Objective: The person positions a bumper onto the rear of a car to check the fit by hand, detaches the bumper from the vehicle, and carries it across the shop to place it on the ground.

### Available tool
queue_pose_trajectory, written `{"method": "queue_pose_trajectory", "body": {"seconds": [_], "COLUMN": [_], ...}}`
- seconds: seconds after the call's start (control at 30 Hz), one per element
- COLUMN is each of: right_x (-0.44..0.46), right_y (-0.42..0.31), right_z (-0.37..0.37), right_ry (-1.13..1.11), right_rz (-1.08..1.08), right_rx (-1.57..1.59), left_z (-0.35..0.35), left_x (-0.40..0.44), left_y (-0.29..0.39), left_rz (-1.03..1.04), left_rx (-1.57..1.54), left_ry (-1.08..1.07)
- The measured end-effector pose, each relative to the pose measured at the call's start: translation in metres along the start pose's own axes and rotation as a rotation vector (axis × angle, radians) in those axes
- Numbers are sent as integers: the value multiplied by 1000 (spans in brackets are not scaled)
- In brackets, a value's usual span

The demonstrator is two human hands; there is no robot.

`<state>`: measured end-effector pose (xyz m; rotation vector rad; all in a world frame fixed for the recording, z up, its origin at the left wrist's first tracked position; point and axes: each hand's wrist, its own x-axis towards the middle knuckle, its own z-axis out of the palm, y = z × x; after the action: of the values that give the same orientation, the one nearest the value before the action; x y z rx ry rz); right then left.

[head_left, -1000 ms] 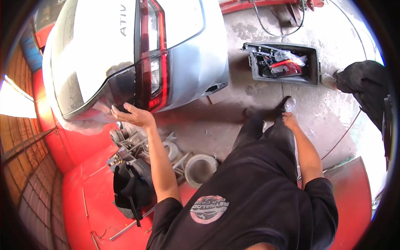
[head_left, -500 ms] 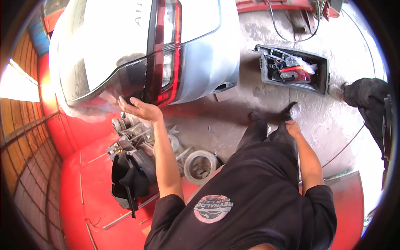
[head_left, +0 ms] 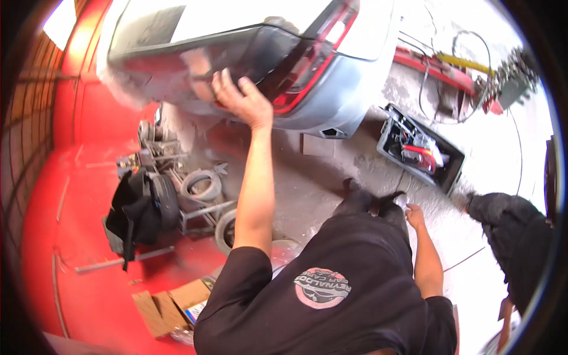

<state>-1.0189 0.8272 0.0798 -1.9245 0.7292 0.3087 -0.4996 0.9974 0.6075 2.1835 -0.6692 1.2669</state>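
My left hand (head_left: 244, 102) is raised with fingers apart in front of the dark lower rear panel (head_left: 236, 53) of a silver car (head_left: 361, 83). Whether the fingertips touch the panel I cannot tell. Just right of that hand is the car's red tail light (head_left: 307, 71). My right hand (head_left: 415, 215) hangs low beside my leg, its fingers curled; anything inside them is hidden.
On the floor to the right, a dark bin (head_left: 455, 168) holds a red lamp (head_left: 421, 157) and wrapped parts. Behind are a red metal beam (head_left: 435, 70) and chains (head_left: 512, 74). Tyres (head_left: 201, 184), metal parts and cardboard boxes (head_left: 168, 305) lie left. A person's dark-clothed leg (head_left: 503, 222) is at right.
My view has turned toward the left, and the car and bin appear farther right. My left hand has lifted, its fingers now pointing more upward. The right hand stays low beside my leg.
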Motion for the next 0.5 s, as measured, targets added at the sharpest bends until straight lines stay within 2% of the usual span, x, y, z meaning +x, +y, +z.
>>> {"method": "queue_pose_trajectory", "body": {"seconds": [0.03, 0.1, 0.17, 0.2, 0.23, 0.3, 0.33, 0.37, 0.43, 0.5], "right_x": [6, 3, 13, 21, 19, 3, -2, -10, -19, -31], "right_y": [21, 7, 44, 54, 34, -10, -25, -41, -63, -83], "right_z": [1, -28, -32, -37, -53, -76, -82, -85, -87, -80], "right_ry": [3, -32, 20, 74, 80, 63, 79, 95, 112, 126], "right_rz": [-36, 92, -24, -118, -130, 47, 72, 69, 122, 120], "right_rx": [4, 55, -28, -75, -99, 57, 92, 76, 198, 160], "left_z": [1, -2, -5, -2, -2, -2, -6, -10, -19, -27], "left_x": [0, -1, -2, -4, -8, -23, -34, -44, -57, -61], "left_y": [-4, -5, -3, -5, -6, -4, -3, -2, -2, -10], "left_rz": [2, -48, -76, -130, -162, -241, -276, -288, -376, -390], "left_rx": [-10, 47, 89, -19, -39, -70, -26, -41, -215, -302], "left_ry": [11, -2, 3, 26, 17, 36, -54, -41, -108, -124]}}
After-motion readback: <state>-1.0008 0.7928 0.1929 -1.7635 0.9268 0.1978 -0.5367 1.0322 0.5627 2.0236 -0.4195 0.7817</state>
